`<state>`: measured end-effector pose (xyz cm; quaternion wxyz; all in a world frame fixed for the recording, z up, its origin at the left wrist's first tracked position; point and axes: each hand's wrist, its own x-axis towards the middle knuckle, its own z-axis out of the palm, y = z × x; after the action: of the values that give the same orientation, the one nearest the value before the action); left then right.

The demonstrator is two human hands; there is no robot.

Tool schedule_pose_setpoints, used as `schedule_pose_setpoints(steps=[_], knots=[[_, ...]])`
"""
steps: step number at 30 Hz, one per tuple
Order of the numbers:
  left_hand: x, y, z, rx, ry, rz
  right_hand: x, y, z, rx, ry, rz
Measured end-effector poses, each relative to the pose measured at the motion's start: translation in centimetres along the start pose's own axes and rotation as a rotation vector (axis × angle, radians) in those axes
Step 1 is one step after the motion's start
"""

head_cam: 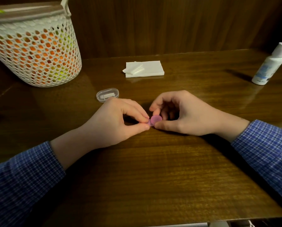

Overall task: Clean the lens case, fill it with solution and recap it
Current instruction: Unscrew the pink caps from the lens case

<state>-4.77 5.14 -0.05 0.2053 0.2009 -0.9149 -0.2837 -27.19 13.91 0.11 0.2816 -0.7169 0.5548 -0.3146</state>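
Both hands meet at mid-bench. Left hand pinches the left end of the small pink-purple plastic lens case between thumb and forefinger, other fingers curled behind. Right hand grips the case's right side, thumb against the near edge, curled fingers arched over the round cap facing up. Case sits low between the fingertips, at or just above the dark brown glossy wooden bench; contact with the surface can't be told. Left part of the case hidden by left fingers, so can't tell if that cap is on.

Both forearms in blue-and-white checked shirt sleeves, cuffs pulled back from the wrists.

Small clear oval plastic container lies on the bench just beyond the left hand, something pale inside, unclear what. Folded white paper tissue stack further back, centre, top sheet rumpled. White plastic solution bottle with white cap stands far right, well apart from the hands, label blurred. White perforated plastic basket at back left, orange and yellow-green contents showing through the holes, brownish rim on top. Dark wood panel wall behind the bench.
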Motion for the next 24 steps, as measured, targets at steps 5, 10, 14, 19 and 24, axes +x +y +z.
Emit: schedule_pose_setpoints(steps=[5,10,14,19,24], knots=[[-0.02,0.07,-0.01,0.002,-0.002,0.001,-0.18,-0.1,-0.14,0.02,-0.035,-0.01],[0.0,0.14,-0.08,0.004,-0.007,-0.004,-0.06,-0.03,0.22,-0.025,0.017,0.003],[0.01,0.14,-0.12,0.002,-0.015,-0.008,-0.09,0.02,0.21,0.001,0.001,-0.01],[-0.02,0.14,-0.14,0.001,-0.011,-0.015,-0.2,-0.01,0.17,-0.024,-0.018,-0.023],[0.02,0.13,-0.1,0.007,-0.013,-0.005,-0.11,0.05,0.34,-0.051,0.021,-0.004]])
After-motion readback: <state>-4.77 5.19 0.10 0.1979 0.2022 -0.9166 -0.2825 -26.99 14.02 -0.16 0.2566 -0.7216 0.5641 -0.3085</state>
